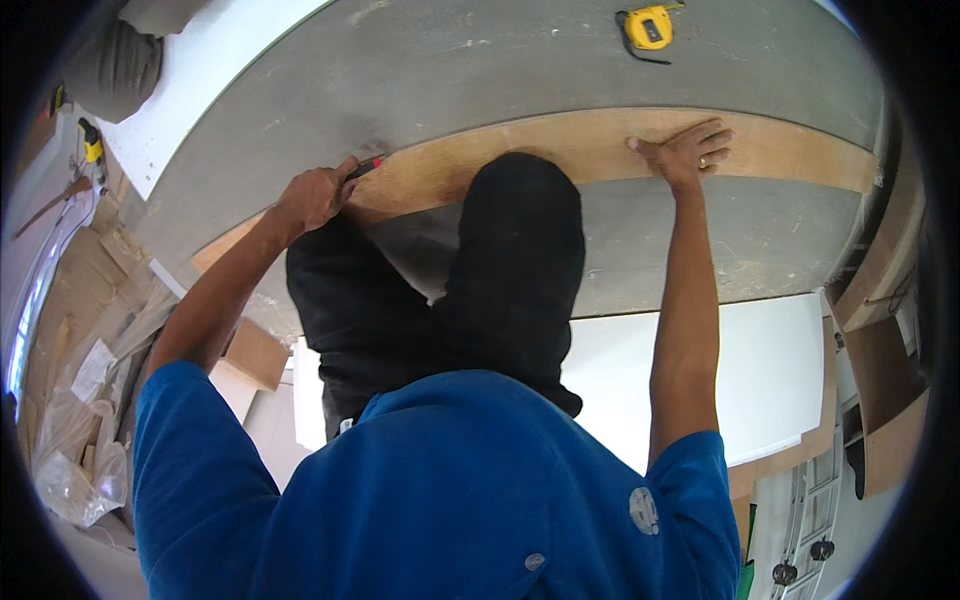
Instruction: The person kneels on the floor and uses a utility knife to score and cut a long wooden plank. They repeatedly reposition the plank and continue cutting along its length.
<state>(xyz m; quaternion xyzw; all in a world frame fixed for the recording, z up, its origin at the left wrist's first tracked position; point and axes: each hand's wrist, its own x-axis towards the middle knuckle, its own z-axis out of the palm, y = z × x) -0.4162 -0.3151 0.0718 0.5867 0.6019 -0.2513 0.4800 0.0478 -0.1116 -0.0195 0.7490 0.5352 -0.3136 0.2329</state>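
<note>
Along the gray board [780,225], in the head view, a long wooden strip [590,140] runs crosswise, partly hidden by the person's dark-trousered legs [525,220] and left hand [320,193]. Judging by the posture, work on it is under way: the strip is laid out and seems to be steadied, yet no separated piece shows beside it, and how much is marked or cut cannot be told. That left hand is closed around a dark-and-red tool [366,168], its red end near the strip's upper edge. The right hand [685,155] rests flat on the strip, fingers spread, grasping nothing; a yellow tape measure [650,28] lies beyond, untouched
</note>
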